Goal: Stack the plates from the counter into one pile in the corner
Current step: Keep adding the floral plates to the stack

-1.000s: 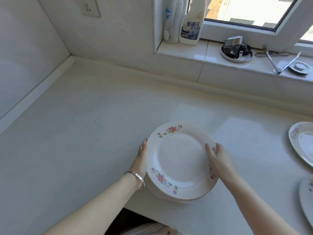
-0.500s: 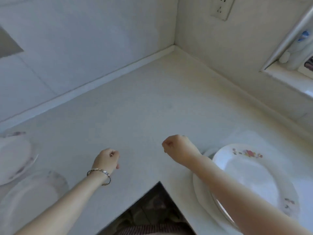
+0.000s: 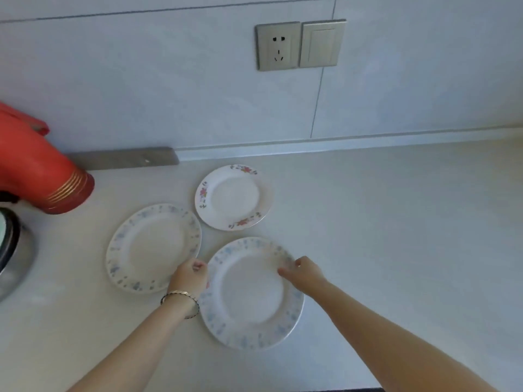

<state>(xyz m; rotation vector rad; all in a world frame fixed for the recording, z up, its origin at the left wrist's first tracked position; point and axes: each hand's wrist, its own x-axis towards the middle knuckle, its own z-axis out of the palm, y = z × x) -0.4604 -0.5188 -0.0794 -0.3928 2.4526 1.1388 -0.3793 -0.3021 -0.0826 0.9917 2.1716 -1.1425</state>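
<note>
In the head view, three plates are seen lying flat on the pale counter [image 3: 396,222], and the nearest blue-patterned plate [image 3: 252,295] is taken here as the landmark. A second blue-patterned plate [image 3: 154,247] is set just beside it to the left and slightly farther back, the two rims close together but whether touching cannot be told. A smaller pink-flowered plate [image 3: 233,198] is placed behind the landmark plate, toward the wall, with a narrow strip of counter showing between them.

The left hand [image 3: 189,278] is held at the left rim of the landmark plate, in the gap between it and the second blue plate. Its fingers are curled inward; whether the rim is actually gripped cannot be told. A bracelet [image 3: 181,297] is worn on that wrist. The right hand [image 3: 302,271] is laid over the far right rim of the landmark plate, fingers bent loosely and pointed left across the plate's edge; contact with the rim appears likely, but a firm hold cannot be confirmed.

Far to the left of the landmark plate, a red object with gold bands [image 3: 42,171] is seen, and below it part of a metal vessel [image 3: 14,250]. On the tiled wall above and behind the plates, a socket [image 3: 278,46] and a switch [image 3: 322,43] are mounted side by side.
</note>
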